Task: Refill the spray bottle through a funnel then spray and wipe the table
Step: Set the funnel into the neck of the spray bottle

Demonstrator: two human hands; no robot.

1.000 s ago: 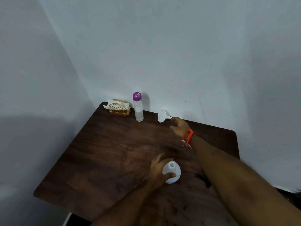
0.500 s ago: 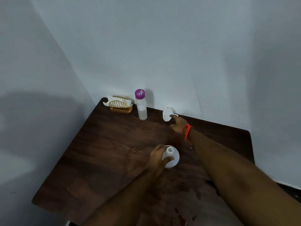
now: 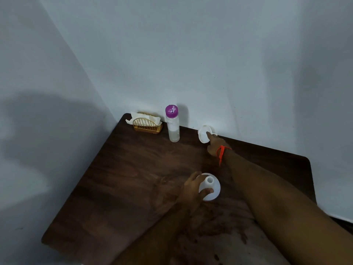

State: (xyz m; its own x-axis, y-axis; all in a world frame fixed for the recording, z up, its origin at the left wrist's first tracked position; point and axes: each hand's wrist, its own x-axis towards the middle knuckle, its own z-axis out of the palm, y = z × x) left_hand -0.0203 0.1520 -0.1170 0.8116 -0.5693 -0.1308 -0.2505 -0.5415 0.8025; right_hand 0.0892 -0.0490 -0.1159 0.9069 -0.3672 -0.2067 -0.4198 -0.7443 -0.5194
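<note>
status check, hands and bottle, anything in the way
Left hand gripping the open white spray bottle upright. Right hand at the funnel by the wall, grip unclear. Nothing between funnel and bottle.

Single head-worn wide-angle view, looking forward and down from above the near edge of a dark wooden table (image 3: 133,178), facing the corner of pale grey walls (image 3: 210,54); forearms reaching in from bottom, far edge small.

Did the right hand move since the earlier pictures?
Yes. The right hand went farther toward the back wall, onto the white funnel, right of the purple-capped bottle.
</note>
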